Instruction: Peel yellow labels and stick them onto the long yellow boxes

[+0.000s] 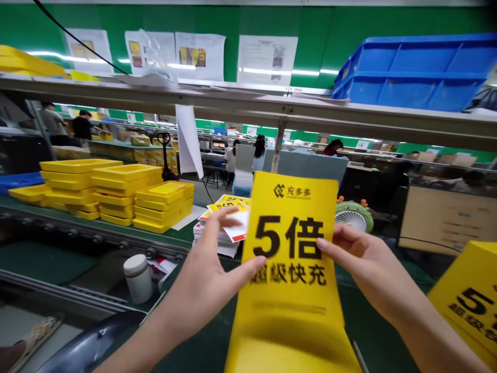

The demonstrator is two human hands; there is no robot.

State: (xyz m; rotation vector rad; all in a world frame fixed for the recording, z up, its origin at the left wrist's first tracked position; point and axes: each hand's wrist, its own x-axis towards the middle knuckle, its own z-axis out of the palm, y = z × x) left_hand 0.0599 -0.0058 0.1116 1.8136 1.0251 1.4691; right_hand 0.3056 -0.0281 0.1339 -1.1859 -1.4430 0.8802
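Note:
A yellow printed packaging box (289, 290) with large black "5" lettering stands in front of me, its upper panel upright and a lower part folding toward me. My right hand (361, 254) is closed on its right edge, thumb on the front and fingers at the edge. My left hand (217, 264) is beside the left edge with fingers spread; its thumb overlaps the front, and I cannot tell how firmly it touches. Behind my left fingers lies a stack of printed cards (217, 241). Another yellow printed box (471, 300) is at the right.
Stacked yellow trays (128, 194) stand on the left of the bench. A white lidded jar (138, 280) is at lower left. A small green fan (355, 216) sits behind the box. Overhead, a shelf (233, 101) carries a blue crate (415, 72). Several people work in the background.

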